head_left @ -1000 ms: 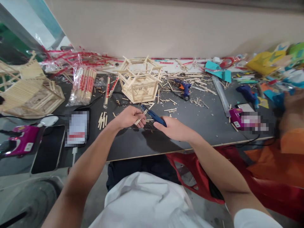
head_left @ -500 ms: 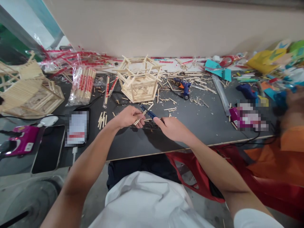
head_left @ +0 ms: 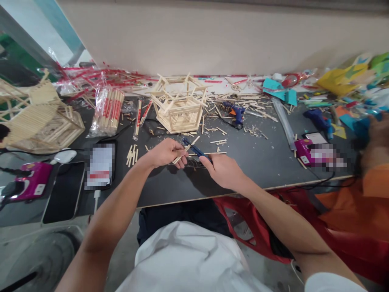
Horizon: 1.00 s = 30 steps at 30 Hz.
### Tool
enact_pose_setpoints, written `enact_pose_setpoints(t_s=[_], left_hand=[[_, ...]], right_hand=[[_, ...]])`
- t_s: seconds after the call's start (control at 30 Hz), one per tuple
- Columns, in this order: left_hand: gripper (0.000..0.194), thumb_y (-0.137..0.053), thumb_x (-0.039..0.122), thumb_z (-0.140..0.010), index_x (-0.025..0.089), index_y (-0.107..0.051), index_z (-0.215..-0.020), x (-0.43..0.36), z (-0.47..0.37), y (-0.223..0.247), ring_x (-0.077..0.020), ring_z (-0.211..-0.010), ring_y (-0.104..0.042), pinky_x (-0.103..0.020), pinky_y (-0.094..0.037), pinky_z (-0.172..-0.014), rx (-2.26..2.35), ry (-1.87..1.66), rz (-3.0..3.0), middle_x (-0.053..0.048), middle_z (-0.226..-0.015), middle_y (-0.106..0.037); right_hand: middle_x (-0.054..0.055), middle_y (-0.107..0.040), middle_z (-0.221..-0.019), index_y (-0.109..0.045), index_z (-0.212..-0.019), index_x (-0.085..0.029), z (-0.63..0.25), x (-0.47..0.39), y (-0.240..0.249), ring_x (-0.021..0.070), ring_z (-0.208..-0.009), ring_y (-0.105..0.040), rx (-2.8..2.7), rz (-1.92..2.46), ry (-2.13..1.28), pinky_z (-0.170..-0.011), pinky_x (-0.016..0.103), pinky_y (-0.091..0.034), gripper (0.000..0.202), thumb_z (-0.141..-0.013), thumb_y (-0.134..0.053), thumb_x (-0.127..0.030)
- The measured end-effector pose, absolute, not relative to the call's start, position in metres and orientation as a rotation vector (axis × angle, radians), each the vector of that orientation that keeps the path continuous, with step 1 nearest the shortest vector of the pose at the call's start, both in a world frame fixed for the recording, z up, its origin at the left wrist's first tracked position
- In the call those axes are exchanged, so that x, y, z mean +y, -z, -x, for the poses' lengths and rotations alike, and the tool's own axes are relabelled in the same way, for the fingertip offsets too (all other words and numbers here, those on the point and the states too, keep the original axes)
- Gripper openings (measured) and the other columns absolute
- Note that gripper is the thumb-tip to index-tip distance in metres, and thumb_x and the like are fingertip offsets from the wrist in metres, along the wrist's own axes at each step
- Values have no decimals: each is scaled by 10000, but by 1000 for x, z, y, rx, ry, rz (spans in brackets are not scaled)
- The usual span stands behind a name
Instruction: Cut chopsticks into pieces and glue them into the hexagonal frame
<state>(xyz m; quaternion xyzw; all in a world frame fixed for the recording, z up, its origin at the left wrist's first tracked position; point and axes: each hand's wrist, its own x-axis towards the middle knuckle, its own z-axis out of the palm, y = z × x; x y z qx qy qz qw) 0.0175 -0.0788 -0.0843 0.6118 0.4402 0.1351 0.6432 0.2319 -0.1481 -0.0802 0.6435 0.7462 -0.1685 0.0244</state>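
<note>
Left hand (head_left: 170, 154) pinches thin wooden sticks (head_left: 195, 141) just on the near side of the stick lattice (head_left: 182, 115). Right hand (head_left: 226, 170) grips a blue tool (head_left: 197, 151), nearer the person than the stick lattice.

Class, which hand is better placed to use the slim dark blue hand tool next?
Probably the right hand: it grips the slim dark blue hand tool, while the left hand holds a thin pale wooden stick.

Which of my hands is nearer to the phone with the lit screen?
Left. Your left hand is to the right of the lit phone; your right hand is farther right.
</note>
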Motion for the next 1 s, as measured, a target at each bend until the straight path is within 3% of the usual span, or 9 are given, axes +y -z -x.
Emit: enact_pose_setpoints(t_s=[0.33, 0.57, 0.73, 0.87, 1.0], left_hand=[[249, -537, 272, -933, 129, -685, -794, -69, -6, 93, -163, -670, -706, -245, -537, -645, 1185, -517, -1736, -73, -781, -735], [291, -487, 268, -971, 179, -739, -857, -65, -7, 100, -206, -849, -668, -273, -447, -801, 1371, -415, -2336, -74, -882, -740], [316, -467, 309, -992, 200, -763, -973, -65, -7, 107, -223, -958, -640, -274, -431, -833, 1365, -288, -2438, -80, -1024, -734], [342, -459, 317, -994, 174, -766, -1040, -64, -6, 108, -257, -1011, -636, -297, -433, -848, 1309, -263, -2450, -114, -1075, -724], [371, -434, 325, -999, 162, -766, -1003, -61, -4, 106, -249, -962, -655, -289, -426, -824, 1280, -299, -2419, -108, -1021, -733]], right_hand=[[122, -715, -873, -603, -884, -179, -273, -162, 82, 271, -826, -683, 2185, -2225, 387, -631, 322, -341, 556, -1032, -215, -548], [262, -649, -1016, -607, -1107, -47, -331, -159, 109, 365, -938, -627, 1890, -2592, -270, -743, 404, -423, 577, -986, -346, -548], [318, -587, -1160, -542, -1256, 29, -345, -157, 130, 423, -1091, -546, 1852, -2593, -356, -882, 500, -413, 614, -965, -414, -497], [260, -539, -1314, -595, -1278, -41, -331, -158, 125, 384, -1242, -450, 2189, -2507, -331, -1019, 506, -377, 468, -960, -484, -366], [159, -603, -1205, -713, -1134, -169, -299, -151, 115, 315, -1182, -475, 2712, -2200, -147, -1039, 471, -404, 302, -980, -489, -301]])
